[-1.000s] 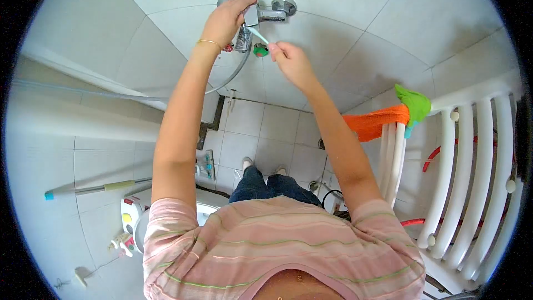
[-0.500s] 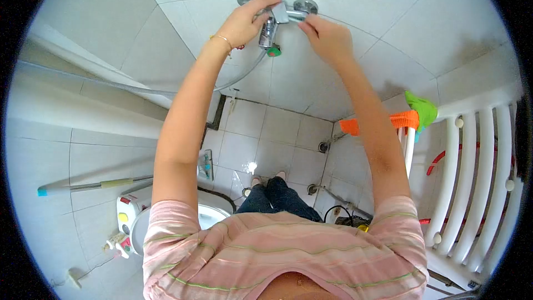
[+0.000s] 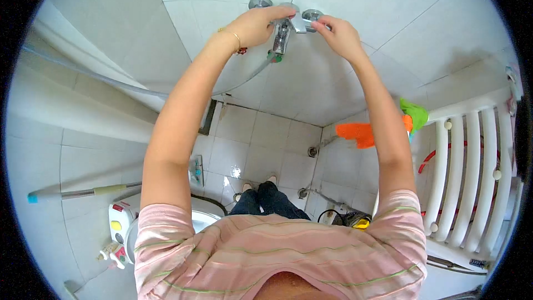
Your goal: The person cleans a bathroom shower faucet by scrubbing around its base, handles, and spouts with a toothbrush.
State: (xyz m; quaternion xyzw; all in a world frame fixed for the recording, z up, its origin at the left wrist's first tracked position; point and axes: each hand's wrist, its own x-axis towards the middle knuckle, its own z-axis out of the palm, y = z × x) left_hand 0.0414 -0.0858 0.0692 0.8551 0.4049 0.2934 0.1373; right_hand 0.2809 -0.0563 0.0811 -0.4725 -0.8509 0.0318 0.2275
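A chrome shower faucet (image 3: 281, 38) is fixed to the tiled wall at the top of the view, with a flat lever (image 3: 298, 23) on its front. My left hand (image 3: 252, 26) is closed over the faucet's left and upper part, its fingertips by the lever's base. To the right, my right hand (image 3: 341, 38) has its thumb and fingers pinched together beside the right wall fitting (image 3: 312, 15). Whether something thin sits in that pinch is too small to make out. From the faucet's bottom, near a green piece (image 3: 274, 57), a grey hose (image 3: 244, 83) curves away left.
Orange cloth (image 3: 355, 133) and green cloth (image 3: 414, 112) hang at the end of a white radiator (image 3: 463, 172) on the right. A toilet (image 3: 206, 219) stands lower left, near a long-handled mop (image 3: 108, 190). Pipes run along the right wall's base above the floor tiles (image 3: 236, 125).
The whole view has shifted, so the faucet appears slightly lower and farther right. My left hand stays on the faucet. My right hand remains pinched near the right fitting, its fingers slightly repositioned.
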